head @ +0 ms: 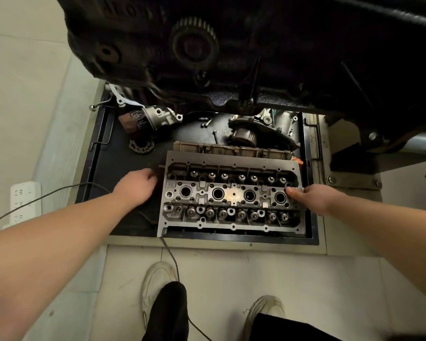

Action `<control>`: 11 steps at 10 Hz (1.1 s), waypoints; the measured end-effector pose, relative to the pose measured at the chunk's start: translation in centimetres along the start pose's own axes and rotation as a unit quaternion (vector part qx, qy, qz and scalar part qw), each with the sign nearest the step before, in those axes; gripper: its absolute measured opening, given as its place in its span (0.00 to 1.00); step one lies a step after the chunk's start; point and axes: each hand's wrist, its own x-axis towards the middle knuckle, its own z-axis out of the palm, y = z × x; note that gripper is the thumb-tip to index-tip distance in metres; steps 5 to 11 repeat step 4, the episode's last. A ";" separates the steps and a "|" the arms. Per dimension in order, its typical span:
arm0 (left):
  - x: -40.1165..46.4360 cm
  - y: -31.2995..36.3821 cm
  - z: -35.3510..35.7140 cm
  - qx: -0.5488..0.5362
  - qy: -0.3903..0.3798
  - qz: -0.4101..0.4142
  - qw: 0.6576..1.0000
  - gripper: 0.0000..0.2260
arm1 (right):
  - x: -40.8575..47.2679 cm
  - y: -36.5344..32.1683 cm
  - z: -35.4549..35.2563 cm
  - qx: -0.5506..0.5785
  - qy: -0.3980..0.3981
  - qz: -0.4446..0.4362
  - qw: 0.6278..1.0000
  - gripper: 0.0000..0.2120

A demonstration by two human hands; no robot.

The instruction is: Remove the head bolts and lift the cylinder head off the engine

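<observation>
Left hand [139, 184]: fingers curled round the left end of the cylinder head [231, 195]; right hand [314, 196]: thumb lying on the top face at the right end, remaining fingers out of sight past the edge, so whether they wrap it cannot be told; one hand per end, apparently to share and level a heavy load. Cylinder head: flat in the black tray [103, 173] on the floor, below the dark engine block [256, 57], well apart from it, so judged already off. Grey metal casting, four central bores, valve springs in two rows, small holes along the rim.
</observation>
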 end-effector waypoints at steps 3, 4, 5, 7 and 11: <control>-6.6 -10.0 -0.9 0.354 -0.122 0.192 0.907 0.09 | -0.9 0.8 0.5 -0.048 0.102 -0.050 0.992 0.31; -11.3 -13.7 -1.1 0.326 -0.089 0.172 0.925 0.05 | -2.0 1.3 1.0 -0.027 0.137 -0.059 0.988 0.27; -11.3 -13.7 -1.1 0.326 -0.089 0.172 0.925 0.05 | -2.0 1.3 1.0 -0.027 0.137 -0.059 0.988 0.27; -11.3 -13.7 -1.1 0.326 -0.089 0.172 0.925 0.05 | -2.0 1.3 1.0 -0.027 0.137 -0.059 0.988 0.27; -11.3 -13.7 -1.1 0.326 -0.089 0.172 0.925 0.05 | -2.0 1.3 1.0 -0.027 0.137 -0.059 0.988 0.27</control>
